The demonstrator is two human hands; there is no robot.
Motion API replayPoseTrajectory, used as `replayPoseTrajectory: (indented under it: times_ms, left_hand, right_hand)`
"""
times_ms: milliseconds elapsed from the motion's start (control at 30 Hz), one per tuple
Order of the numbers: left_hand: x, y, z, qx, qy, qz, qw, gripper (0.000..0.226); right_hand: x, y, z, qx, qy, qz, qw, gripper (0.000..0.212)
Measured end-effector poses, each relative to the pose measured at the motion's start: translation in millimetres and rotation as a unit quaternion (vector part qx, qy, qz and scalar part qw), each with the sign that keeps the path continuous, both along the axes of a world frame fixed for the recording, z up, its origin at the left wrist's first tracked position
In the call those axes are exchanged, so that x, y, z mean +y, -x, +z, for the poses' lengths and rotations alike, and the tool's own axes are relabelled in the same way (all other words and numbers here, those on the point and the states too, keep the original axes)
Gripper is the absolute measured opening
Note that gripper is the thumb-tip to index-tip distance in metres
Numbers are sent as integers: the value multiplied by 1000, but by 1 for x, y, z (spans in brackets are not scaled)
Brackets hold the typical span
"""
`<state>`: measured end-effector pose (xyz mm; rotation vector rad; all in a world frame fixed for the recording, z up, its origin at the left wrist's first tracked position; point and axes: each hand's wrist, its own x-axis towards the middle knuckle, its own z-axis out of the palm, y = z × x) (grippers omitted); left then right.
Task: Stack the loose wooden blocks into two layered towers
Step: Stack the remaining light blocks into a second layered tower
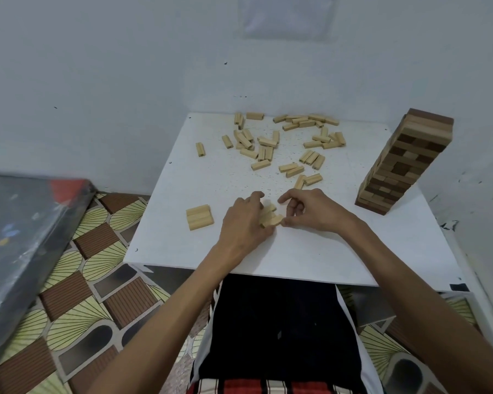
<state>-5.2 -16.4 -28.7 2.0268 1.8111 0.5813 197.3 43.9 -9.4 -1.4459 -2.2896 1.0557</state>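
Head view | left hand [244,220] + right hand [313,213] fingers curled, pinching small pale wooden block stack [271,217] | risk: uneven squeeze skews layers, stack topples on white table [325,251]

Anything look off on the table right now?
The tall tower at the table's right edge tilts right toward its top, though the wide-angle lens may cause that. Loose blocks lie scattered at all angles across the far half. The left hand and right hand hold a small stack whose blocks look staggered.
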Motion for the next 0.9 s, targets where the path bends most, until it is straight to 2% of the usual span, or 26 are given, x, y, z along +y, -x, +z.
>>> replayPoseTrajectory:
  times_ms: [67, 167, 367, 567, 733, 900]
  left_hand:
    - [8, 10, 6, -20, 44, -58, 997, 74]
    - [18, 20, 10, -46, 76, -96, 991, 78]
    - [17, 27, 10, -20, 50, -42, 998, 92]
    - [20, 23, 8, 3, 122, -52, 991, 92]
    - [21, 21, 12, 0, 134, -76, 988, 75]
    - [20, 28, 15, 28, 112, -103, 988, 72]
  right_hand:
    - [1, 0, -1, -32, -1, 25, 999, 55]
    - [1, 3, -1, -52, -5, 60, 997, 58]
    - [2, 9, 0, -53, -13, 69, 996, 50]
    - [3, 13, 1, -75, -36, 89, 993, 48]
    - [0, 17, 0, -83, -53, 96, 991, 44]
    - [4, 16, 4, -98, -55, 113, 987, 52]
